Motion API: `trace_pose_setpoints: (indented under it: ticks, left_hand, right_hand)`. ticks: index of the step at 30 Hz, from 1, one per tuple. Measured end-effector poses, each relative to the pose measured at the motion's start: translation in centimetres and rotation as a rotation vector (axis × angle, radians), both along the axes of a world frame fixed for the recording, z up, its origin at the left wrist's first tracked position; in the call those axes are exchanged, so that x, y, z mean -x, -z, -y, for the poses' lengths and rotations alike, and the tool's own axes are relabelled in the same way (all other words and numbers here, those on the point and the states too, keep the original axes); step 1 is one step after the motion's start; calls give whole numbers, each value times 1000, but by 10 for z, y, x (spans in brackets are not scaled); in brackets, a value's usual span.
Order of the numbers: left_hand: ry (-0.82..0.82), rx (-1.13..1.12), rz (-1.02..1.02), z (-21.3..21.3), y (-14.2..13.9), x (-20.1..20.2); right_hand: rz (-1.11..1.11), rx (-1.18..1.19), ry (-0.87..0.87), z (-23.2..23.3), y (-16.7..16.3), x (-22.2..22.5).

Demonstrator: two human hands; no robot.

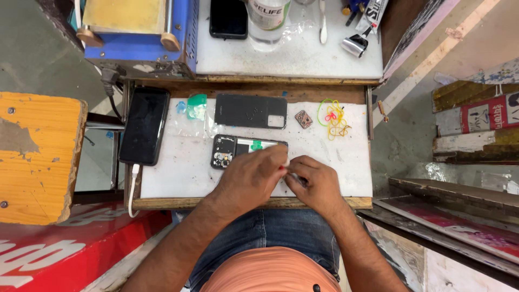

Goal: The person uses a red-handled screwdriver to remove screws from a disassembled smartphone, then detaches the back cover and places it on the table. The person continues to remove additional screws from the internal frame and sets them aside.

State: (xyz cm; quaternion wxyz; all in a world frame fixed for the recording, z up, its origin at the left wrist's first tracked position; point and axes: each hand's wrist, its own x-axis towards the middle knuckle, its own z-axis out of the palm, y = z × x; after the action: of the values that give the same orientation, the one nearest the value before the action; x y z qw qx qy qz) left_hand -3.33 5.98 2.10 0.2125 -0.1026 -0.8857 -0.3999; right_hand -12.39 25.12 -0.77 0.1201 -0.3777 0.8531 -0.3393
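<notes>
An opened phone (232, 150) with its back removed lies on a white work mat (178, 167). My left hand (254, 176) rests over the phone's right part and holds it down. My right hand (316, 181) sits beside it, fingers pinched on a thin metal tool (296, 177) whose tip meets the phone's edge. The dark back cover (250, 111) lies just beyond the phone, with a small camera trim piece (304, 119) to its right.
A black phone (144, 125) on a white cable lies at the mat's left edge. Coloured rubber bands (332, 118) sit at the right. Green tape bits (197, 105) lie by the cover. A blue machine (138, 32), another phone (228, 19) and a bottle (267, 21) stand behind.
</notes>
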Motion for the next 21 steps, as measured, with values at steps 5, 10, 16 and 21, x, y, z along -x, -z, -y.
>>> trace_pose_setpoints:
  ticks: [5,10,16,21]
  left_hand:
    - [-86,55,-20,-4,6,2]
    - [18,10,33,-2,14,-4]
    - [-184,-62,-113,0,27,-8]
    - [-242,-199,-131,9,39,-19]
  right_hand:
    - [-1,-16,-5,1,0,1]
    - [-21,25,-4,0,-3,0]
    - [-7,66,-16,3,-8,-3]
    - [-107,-34,-70,11,-17,-2]
